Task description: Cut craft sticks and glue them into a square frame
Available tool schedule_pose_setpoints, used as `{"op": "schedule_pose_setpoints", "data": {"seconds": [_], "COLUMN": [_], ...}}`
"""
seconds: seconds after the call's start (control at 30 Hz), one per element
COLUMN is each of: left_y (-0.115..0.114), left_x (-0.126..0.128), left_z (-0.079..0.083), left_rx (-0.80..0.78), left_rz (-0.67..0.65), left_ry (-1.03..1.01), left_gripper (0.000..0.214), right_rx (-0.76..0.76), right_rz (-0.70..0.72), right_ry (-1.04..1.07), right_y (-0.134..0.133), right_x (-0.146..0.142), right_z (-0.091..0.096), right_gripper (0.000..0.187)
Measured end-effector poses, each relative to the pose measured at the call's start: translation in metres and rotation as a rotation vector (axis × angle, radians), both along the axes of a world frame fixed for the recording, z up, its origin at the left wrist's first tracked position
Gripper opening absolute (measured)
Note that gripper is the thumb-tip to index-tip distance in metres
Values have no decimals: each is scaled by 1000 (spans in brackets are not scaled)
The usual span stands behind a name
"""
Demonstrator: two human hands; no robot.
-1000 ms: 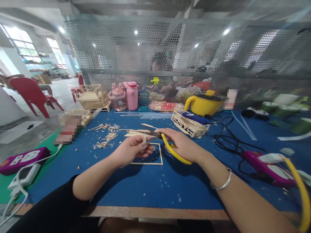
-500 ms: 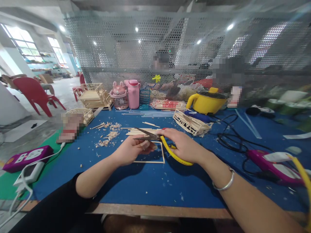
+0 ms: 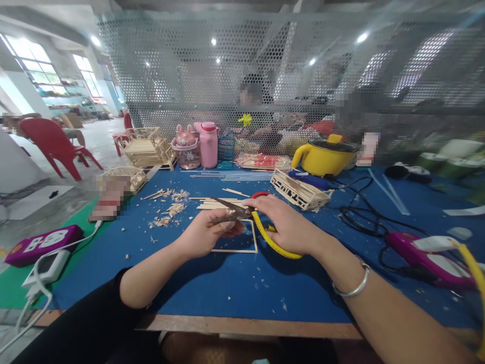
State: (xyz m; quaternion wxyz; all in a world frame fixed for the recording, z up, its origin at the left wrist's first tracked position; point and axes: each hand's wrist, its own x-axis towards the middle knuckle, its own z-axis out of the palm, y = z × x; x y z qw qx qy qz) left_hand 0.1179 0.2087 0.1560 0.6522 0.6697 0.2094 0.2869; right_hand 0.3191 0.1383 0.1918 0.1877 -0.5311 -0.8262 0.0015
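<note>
My right hand (image 3: 284, 222) is closed round the handles of a pair of scissors (image 3: 239, 213), one grip yellow and the other red. Their dark blades point left and stand apart. My left hand (image 3: 206, 232) is closed in a pinch beside the lower blade, its thumb and fingers near the metal; what it pinches is hidden. Under both hands a thin rectangular frame of wooden sticks (image 3: 235, 251) lies flat on the blue tabletop (image 3: 212, 293). Just behind the blades rests a bundle of loose wooden sticks (image 3: 202, 206).
Wood scraps (image 3: 172, 212) lie left of the sticks. A slatted wooden piece (image 3: 299, 192) and a yellow pot (image 3: 329, 157) stand back right, near black cables (image 3: 356, 222). Pink bottles (image 3: 207, 146) stand before a perforated screen (image 3: 182, 76); a person is behind it. Purple power strips (image 3: 43, 245) flank the table.
The scissors have opened a little wider, with the red grip raised and more of it showing. Both hands stay in nearly the same place.
</note>
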Motion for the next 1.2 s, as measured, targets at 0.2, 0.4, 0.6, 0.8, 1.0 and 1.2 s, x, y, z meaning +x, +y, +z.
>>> {"op": "schedule_pose_setpoints", "data": {"seconds": [0.2, 0.4, 0.6, 0.8, 1.0, 1.2], "left_y": [-2, -2, -1, 0, -2, 0], "left_x": [0, 1, 2, 0, -2, -5], "left_z": [2, 1, -2, 0, 5, 3], "left_rx": [13, 35, 87, 183, 174, 245], "left_rz": [14, 37, 63, 61, 56, 21], "left_ry": [-29, -62, -86, -34, -10, 15], "left_gripper": [28, 27, 29, 30, 28, 27], "right_rx": [-5, 7, 33, 50, 101, 167], "right_rz": [-2, -13, 23, 40, 23, 14], "right_ry": [-10, -17, 13, 44, 2, -101], "right_y": [0, 0, 1, 2, 3, 4], "right_x": [1, -2, -3, -3, -1, 4], "right_z": [-2, -3, -6, -8, -11, -10], "right_gripper": [67, 66, 62, 57, 54, 51]}}
